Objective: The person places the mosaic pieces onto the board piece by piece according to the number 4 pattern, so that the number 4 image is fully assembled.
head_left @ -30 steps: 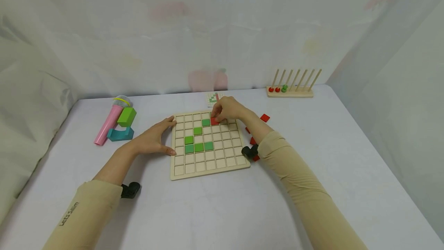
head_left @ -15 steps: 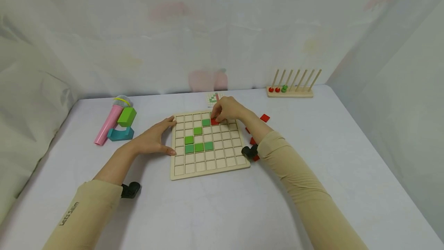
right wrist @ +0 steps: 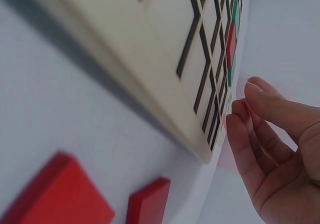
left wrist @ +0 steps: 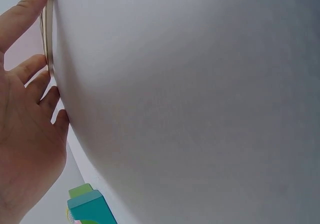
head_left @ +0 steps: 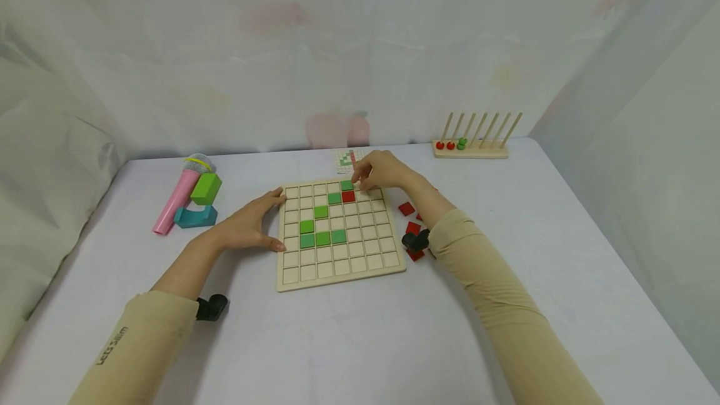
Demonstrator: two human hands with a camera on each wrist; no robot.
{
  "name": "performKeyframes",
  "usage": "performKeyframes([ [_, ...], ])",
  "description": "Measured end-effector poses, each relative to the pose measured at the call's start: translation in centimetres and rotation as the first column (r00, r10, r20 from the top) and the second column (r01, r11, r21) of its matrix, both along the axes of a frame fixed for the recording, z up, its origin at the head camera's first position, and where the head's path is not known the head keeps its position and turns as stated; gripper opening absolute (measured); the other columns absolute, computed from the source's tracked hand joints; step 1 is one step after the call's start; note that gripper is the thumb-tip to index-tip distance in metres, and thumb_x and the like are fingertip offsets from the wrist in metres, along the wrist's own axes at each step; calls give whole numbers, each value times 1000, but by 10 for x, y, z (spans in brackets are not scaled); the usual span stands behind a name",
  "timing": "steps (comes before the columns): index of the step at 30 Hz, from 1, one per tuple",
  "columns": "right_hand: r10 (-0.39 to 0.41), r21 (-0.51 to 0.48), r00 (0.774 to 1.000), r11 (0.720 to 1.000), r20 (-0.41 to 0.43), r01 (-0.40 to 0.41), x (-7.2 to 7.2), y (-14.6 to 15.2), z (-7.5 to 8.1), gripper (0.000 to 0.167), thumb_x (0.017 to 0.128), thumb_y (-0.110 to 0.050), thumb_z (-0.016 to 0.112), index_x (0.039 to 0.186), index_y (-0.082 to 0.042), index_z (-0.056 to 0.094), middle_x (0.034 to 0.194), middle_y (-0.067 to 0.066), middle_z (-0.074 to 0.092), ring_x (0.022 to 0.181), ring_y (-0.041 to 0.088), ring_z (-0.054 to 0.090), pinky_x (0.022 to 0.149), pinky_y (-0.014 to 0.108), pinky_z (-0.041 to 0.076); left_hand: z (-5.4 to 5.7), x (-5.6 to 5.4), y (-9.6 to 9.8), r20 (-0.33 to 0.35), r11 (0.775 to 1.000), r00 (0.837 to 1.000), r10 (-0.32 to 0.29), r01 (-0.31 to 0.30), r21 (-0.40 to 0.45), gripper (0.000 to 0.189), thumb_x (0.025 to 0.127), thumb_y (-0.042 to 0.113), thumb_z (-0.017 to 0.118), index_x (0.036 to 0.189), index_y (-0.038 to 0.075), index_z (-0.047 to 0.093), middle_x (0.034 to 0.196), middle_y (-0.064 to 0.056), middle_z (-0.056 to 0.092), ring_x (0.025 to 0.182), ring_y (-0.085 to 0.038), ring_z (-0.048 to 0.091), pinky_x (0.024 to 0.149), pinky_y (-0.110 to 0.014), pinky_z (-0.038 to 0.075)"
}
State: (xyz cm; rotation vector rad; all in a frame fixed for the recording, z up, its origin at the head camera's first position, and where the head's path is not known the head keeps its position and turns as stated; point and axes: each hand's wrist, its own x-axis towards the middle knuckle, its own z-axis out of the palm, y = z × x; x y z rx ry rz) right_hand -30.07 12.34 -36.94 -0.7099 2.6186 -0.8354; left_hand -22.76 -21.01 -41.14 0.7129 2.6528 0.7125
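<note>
A pale wooden grid board [head_left: 337, 270] lies on the table, with several green tiles [head_left: 322, 239] and one red tile [head_left: 348, 196] seated in its squares. My left hand [head_left: 244, 224] rests at the board's left edge, thumb and fingers spread along it; the left wrist view shows those fingertips against the edge [left wrist: 49, 29]. Over the board's far right part hovers my right hand [head_left: 385, 170], fingers loosely bent and nothing between them. In the right wrist view its fingertips are apart from the red tile [right wrist: 231, 45].
Loose red tiles [head_left: 413, 229] lie right of the board, partly under the right forearm. A small pattern card [head_left: 344, 161] sits behind it. At left are a pink toy microphone [head_left: 179, 199], a green block [head_left: 206, 189] and a teal curved block [head_left: 195, 217]. A peg rack [head_left: 471, 150] stands back right.
My right hand has let go of the red tile, leaving it in its square, and moved up and right. A green tile behind it now shows. The left hand has stayed put.
</note>
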Motion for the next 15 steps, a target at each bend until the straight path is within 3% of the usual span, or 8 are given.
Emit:
performKeyframes([
  [6, -31, -5, 999, 999, 17, 31, -3, 17, 2, 20, 86, -10, 72, 105, -11, 77, 90, 4, 70, 84, 16, 65, 70, 24, 50, 0, 1, -1, 1, 1000, 1000, 6, -6, -4, 112, 67, 42, 88, 152, -2, 29, 166, -22, 15, 152, -47, 15, 122, -64, 17],
  [15, -86, 17, 996, 996, 39, 85, -3, 53, 6, 21, 89, -8, 68, 109, -9, 75, 93, 6, 68, 85, 17, 65, 70, 25, 49, 1, 3, -1, 0, 1000, 1000, 2, -2, 6, 112, 67, 42, 88, 152, -2, 30, 166, -22, 15, 152, -46, 15, 122, -64, 17],
])
